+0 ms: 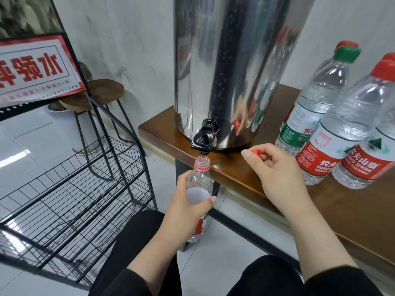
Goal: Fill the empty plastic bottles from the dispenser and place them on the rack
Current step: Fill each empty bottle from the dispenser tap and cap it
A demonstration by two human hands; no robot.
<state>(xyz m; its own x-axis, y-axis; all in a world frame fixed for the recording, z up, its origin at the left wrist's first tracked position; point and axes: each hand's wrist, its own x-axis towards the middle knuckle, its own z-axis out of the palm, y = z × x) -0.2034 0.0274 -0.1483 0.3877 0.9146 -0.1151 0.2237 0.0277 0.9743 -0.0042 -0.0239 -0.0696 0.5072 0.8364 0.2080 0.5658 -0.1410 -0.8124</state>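
My left hand grips bottle, mouth right under tap, filling, roughly half by look. Right-hand fingers pinch red cap. Rack at 9 o'clock bare; capped bottles wait on desk at 3.

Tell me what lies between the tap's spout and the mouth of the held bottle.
Head view: only a thin water stream; the bottle mouth sits directly under the tap.
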